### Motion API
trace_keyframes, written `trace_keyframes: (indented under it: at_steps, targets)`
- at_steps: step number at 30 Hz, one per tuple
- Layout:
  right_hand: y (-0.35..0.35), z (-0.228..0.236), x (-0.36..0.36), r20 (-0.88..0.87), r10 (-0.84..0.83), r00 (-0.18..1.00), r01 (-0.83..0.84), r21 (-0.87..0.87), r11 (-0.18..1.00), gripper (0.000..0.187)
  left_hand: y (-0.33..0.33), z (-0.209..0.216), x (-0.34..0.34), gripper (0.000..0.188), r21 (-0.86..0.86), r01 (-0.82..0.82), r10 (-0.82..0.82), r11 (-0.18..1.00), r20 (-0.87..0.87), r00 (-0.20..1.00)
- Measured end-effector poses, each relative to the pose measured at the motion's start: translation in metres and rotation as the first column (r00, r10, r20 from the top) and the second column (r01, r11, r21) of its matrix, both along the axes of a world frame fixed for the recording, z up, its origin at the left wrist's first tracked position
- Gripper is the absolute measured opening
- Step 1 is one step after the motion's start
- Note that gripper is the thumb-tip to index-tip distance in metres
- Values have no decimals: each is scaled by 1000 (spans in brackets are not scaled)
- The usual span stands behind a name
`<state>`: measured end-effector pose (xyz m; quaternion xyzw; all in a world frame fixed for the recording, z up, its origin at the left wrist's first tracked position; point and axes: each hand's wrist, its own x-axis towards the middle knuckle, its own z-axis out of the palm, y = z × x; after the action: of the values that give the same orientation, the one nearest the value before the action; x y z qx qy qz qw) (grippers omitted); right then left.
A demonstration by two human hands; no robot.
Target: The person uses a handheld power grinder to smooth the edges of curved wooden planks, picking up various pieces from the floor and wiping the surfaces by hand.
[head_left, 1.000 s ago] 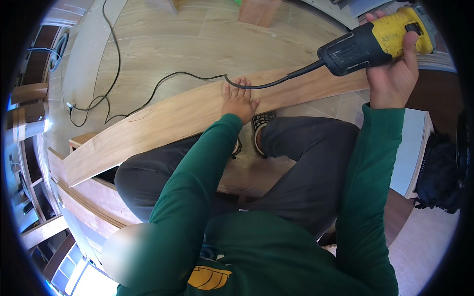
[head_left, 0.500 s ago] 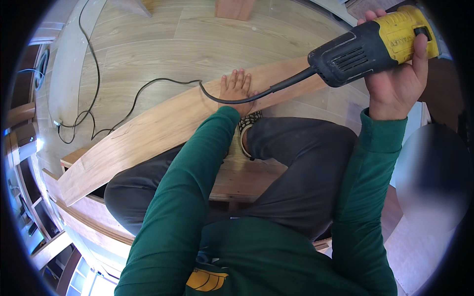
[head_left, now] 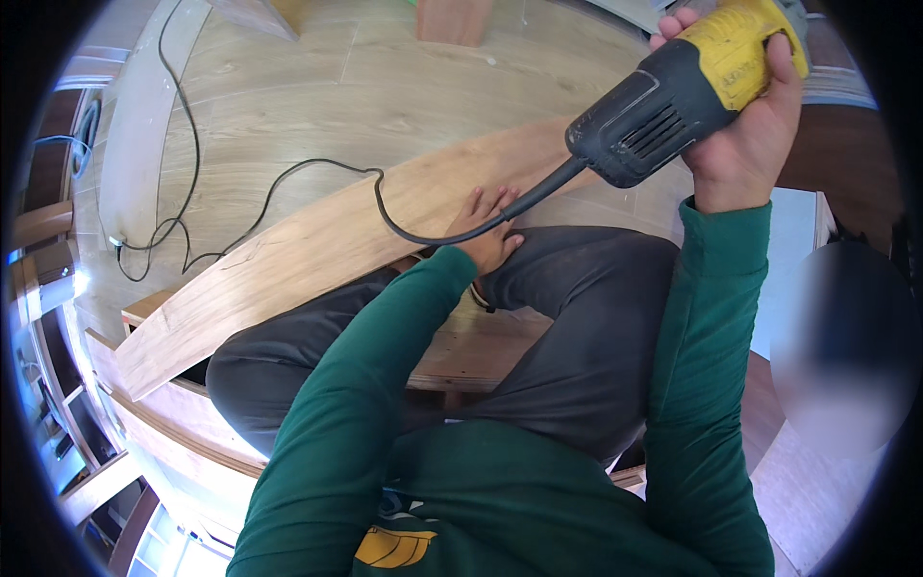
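Observation:
My right hand [head_left: 742,142], at the upper right, is wrapped round a yellow-and-black corded power tool [head_left: 663,115]. The thumb lies along the tool's yellow part, and the working end runs toward the picture's upper edge, so its kind cannot be made out. A long wooden board [head_left: 288,264] stretches diagonally across in front of my legs. On its near edge my left hand [head_left: 488,231] lies flat with fingers spread, holding nothing. The tool's black cord [head_left: 404,234] crosses over the board and passes by the left hand's knuckles.
Farther left, the cord loops to a connector [head_left: 116,241] by a pale plank [head_left: 135,144]. A wooden block [head_left: 449,21] stands on the floor at the top. A blurred round shape [head_left: 846,346] is at the right. Shelving lines the left rim.
My right hand has shifted left and slightly up with the power tool. My left hand has slid down and right along the board, toward its near edge.

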<state>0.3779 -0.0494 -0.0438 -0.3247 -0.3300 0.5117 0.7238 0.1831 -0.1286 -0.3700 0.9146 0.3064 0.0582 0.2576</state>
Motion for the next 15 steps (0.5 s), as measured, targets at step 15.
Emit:
trace_keyframes:
  at_steps: [15]
  targets:
    - [11, -22, -86, -126, 278, 952, -305, -381, 873, 58, -41, 282, -208, 32, -923, 89, 492, 375, 279, 825]
